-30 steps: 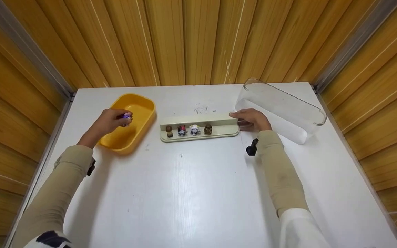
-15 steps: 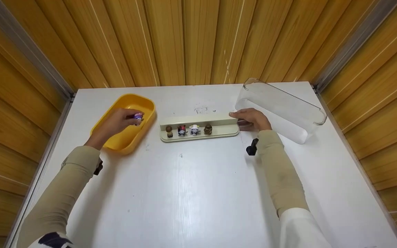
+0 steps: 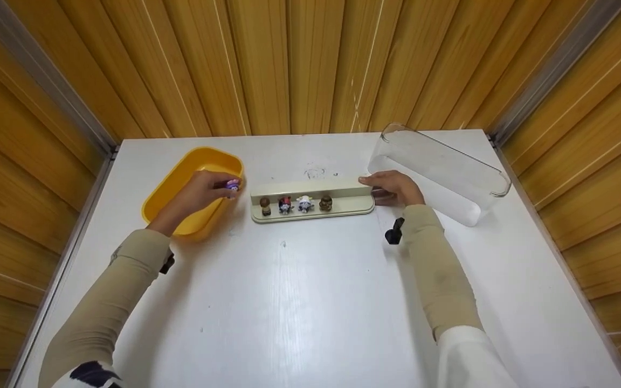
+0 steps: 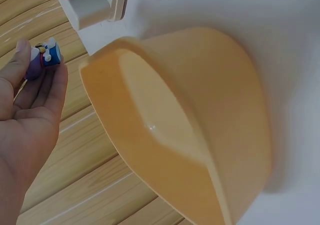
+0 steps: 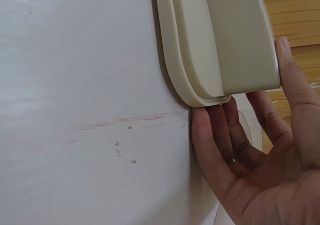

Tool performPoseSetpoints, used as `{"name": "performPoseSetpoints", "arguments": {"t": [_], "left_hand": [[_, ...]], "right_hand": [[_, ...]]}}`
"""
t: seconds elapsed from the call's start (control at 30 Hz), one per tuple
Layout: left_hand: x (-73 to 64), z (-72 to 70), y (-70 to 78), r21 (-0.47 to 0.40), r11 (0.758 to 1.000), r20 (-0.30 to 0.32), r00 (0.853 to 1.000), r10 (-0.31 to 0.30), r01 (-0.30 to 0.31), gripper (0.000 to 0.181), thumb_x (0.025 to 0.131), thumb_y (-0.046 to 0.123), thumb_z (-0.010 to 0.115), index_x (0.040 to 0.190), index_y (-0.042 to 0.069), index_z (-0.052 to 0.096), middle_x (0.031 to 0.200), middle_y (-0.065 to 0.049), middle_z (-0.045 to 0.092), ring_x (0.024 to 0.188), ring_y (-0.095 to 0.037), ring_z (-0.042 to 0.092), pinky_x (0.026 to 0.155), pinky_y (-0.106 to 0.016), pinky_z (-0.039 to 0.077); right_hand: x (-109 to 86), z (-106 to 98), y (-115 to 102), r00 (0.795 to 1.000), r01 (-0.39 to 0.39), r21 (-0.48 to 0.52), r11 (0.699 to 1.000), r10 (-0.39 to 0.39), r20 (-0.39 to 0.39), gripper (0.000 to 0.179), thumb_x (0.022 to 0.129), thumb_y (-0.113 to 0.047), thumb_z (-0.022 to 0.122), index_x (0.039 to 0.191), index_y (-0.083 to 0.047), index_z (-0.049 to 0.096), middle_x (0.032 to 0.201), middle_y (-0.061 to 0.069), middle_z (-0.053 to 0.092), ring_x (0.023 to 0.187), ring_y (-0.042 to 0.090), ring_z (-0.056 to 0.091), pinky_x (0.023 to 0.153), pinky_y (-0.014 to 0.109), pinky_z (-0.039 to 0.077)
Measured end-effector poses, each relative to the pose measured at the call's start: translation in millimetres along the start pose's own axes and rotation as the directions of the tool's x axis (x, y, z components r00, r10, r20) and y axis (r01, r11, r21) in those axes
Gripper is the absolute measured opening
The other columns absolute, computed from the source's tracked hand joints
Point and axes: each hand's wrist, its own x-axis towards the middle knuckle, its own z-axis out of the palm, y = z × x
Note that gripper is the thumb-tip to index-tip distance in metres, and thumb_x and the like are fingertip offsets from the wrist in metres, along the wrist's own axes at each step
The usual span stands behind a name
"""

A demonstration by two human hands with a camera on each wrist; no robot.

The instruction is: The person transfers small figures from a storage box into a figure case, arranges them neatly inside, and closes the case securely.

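Between thumb and fingers, my left hand (image 3: 200,189) pinches a small figurine (image 3: 233,187) with a purple top, over the right rim of a yellow plastic tub (image 3: 223,213). The left wrist view shows the figurine's blue-and-white part (image 4: 50,55) too. Right of the tub lies a cream stepped display stand (image 3: 310,187). Along its lower step stand several figurines: a brown-topped one (image 3: 265,206), a red-and-dark one (image 3: 284,205), a white-topped one (image 3: 304,203) and a brown one (image 3: 325,202). My right hand (image 3: 395,183) holds the stand's right end, thumb on the raised step and fingers against the end edge.
A clear, long plastic cover (image 3: 440,172) lies slanted at the back right of the white table (image 3: 289,302), behind the right hand. Wood-patterned walls (image 3: 310,64) close off the back and both sides. The tub's inside (image 4: 150,115) shows bare in the left wrist view.
My left hand has carried the purple figurine to the right, from over the tub's middle to its right rim near the stand. The right hand and the stand have stayed put.
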Motion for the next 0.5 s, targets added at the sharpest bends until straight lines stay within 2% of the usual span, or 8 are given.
{"name": "performPoseSetpoints", "arguments": {"t": [0.27, 0.5], "left_hand": [[1.9, 8.2, 4.1, -0.01, 1.0, 0.018, 1.0, 0.009, -0.008, 0.03, 0.097, 0.008, 0.068, 0.126, 0.004, 0.07, 0.115, -0.011, 0.07, 0.101, -0.025, 0.065, 0.096, -0.042, 0.056], [7.4, 16.6, 6.4, 0.005, 1.0, 0.028, 0.999, 0.031, -0.031, 0.029, 0.093, 0.007, 0.073, 0.122, 0.001, 0.072, 0.11, -0.013, 0.072, 0.093, -0.023, 0.068, 0.088, -0.037, 0.059]], "right_hand": [[-0.7, -0.1, -0.7, 1.0, 0.0, -0.022, 1.0, 0.001, 0.023, 0.069, 0.087, -0.048, 0.078, 0.139, -0.008, 0.056, 0.138, 0.011, 0.057, 0.121, 0.023, 0.057, 0.105, 0.036, 0.05], [-5.6, 0.2, -3.7, 0.998, 0.016, 0.013, 1.0, -0.017, 0.056, 0.066, 0.093, -0.042, 0.074, 0.142, -0.005, 0.053, 0.145, 0.015, 0.053, 0.13, 0.029, 0.052, 0.11, 0.04, 0.045]]}}
